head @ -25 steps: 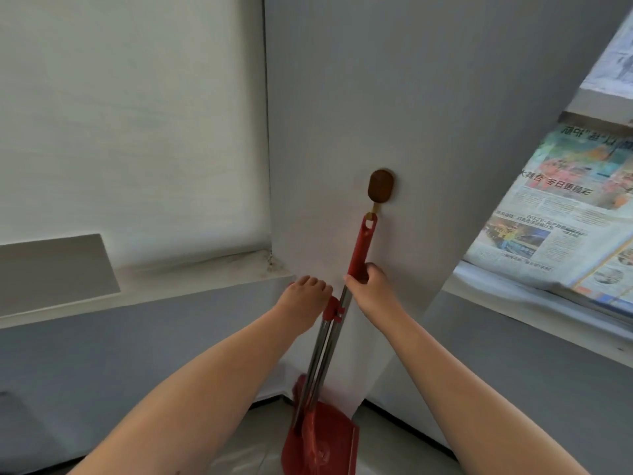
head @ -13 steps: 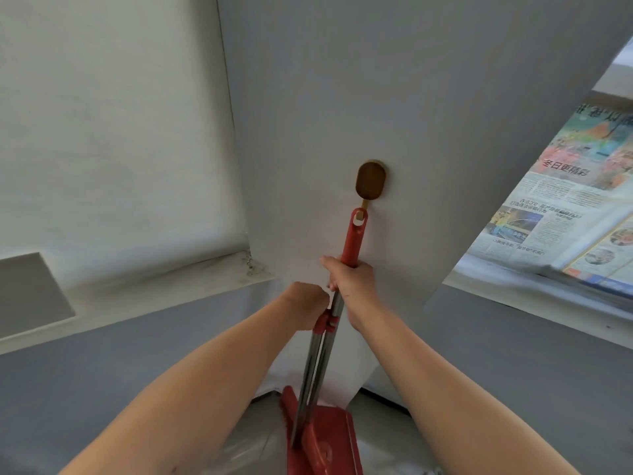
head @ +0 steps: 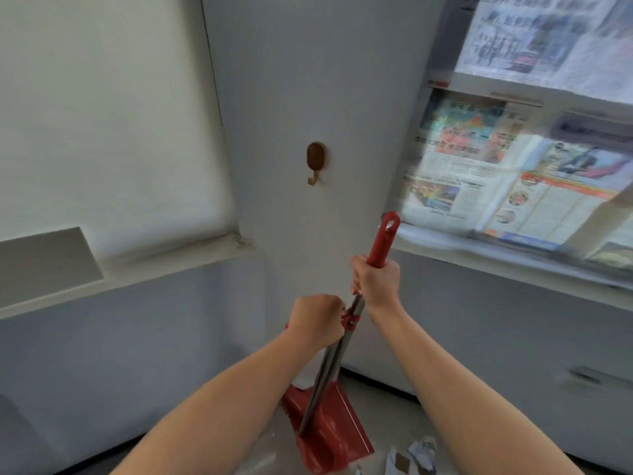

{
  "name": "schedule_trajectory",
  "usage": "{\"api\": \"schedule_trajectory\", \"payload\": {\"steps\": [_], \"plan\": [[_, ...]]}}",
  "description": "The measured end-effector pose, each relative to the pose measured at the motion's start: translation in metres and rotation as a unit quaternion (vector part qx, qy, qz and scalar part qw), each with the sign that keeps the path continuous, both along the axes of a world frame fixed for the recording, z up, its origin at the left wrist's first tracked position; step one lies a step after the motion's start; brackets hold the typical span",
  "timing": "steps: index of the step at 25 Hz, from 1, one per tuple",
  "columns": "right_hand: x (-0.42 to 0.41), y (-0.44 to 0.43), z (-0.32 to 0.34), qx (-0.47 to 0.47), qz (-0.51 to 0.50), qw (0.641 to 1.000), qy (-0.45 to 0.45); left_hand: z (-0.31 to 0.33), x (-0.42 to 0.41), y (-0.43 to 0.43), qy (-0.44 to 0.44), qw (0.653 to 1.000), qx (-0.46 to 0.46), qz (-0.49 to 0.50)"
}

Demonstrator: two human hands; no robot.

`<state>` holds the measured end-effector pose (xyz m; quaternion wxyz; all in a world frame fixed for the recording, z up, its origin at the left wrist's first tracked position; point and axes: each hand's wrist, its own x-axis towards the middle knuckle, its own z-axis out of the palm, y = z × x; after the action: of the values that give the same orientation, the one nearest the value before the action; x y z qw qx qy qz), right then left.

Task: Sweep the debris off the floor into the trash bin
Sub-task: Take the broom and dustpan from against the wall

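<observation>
My right hand (head: 376, 284) grips the red top of a long broom handle (head: 383, 240), just below its hanging hole. My left hand (head: 317, 320) is closed around the red clip (head: 350, 318) where two metal poles meet, lower on the shafts. The poles run down to a red dustpan (head: 334, 430) held with the broom, close to the floor. The handle's top is off the brown wall hook (head: 315, 161) and sits below and right of it. Crumpled paper debris (head: 416, 455) lies on the floor right of the dustpan. No trash bin is visible.
A white pillar (head: 308, 97) carries the hook. A ledge (head: 137, 272) runs along the left wall under a white blind. Newspapers (head: 507, 159) cover the window on the right above a sill. Grey walls close in the corner on both sides.
The broom handle came off the hook and moved down and to the right. Both hands moved with it, and the view swung left and down, showing floor debris.
</observation>
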<state>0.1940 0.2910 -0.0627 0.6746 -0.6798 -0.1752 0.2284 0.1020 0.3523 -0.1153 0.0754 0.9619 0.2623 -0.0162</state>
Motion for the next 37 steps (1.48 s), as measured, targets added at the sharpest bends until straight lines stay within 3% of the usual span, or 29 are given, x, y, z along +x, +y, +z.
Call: {"api": "schedule_trajectory", "payload": {"steps": [4, 9, 12, 16, 19, 22, 24, 26, 28, 31, 34, 37], "plan": [[-0.012, -0.093, 0.002, 0.061, -0.029, 0.998, 0.004, 0.011, -0.007, -0.105, -0.050, 0.998, 0.023, 0.009], [0.010, -0.216, -0.009, 0.104, -0.204, 0.971, 0.068, -0.030, -0.068, -0.188, -0.087, 0.994, 0.010, 0.061], [-0.026, -0.277, -0.015, 0.116, -0.108, 0.986, 0.057, -0.047, -0.094, -0.229, -0.112, 0.985, -0.049, 0.122], [-0.081, -0.314, -0.012, -0.026, 0.070, 0.997, 0.004, -0.054, -0.104, -0.285, -0.112, 0.982, -0.068, 0.137], [-0.093, -0.354, -0.027, -0.190, 0.205, 0.959, -0.049, -0.061, -0.125, -0.304, -0.113, 0.977, -0.092, 0.155], [-0.108, -0.403, -0.056, -0.311, 0.242, 0.909, -0.134, -0.068, -0.141, -0.325, -0.101, 0.975, -0.116, 0.159], [-0.119, -0.437, -0.063, -0.326, 0.307, 0.893, -0.042, -0.078, -0.160, -0.340, -0.101, 0.972, -0.145, 0.155], [-0.139, -0.470, -0.065, -0.329, 0.415, 0.840, 0.118, -0.093, -0.189, -0.353, -0.108, 0.967, -0.176, 0.146], [-0.168, -0.496, -0.073, -0.327, 0.459, 0.790, 0.241, -0.102, -0.210, -0.362, -0.110, 0.972, -0.171, 0.116], [-0.217, -0.515, -0.094, -0.337, 0.368, 0.784, 0.369, -0.103, -0.226, -0.375, -0.111, 0.980, -0.144, 0.081], [-0.255, -0.530, -0.120, -0.391, 0.309, 0.784, 0.369, -0.109, -0.249, -0.392, -0.087, 0.983, -0.132, 0.089], [-0.269, -0.537, -0.136, -0.374, 0.263, 0.785, 0.419, -0.121, -0.273, -0.402, -0.074, 0.971, -0.163, 0.155]]}}
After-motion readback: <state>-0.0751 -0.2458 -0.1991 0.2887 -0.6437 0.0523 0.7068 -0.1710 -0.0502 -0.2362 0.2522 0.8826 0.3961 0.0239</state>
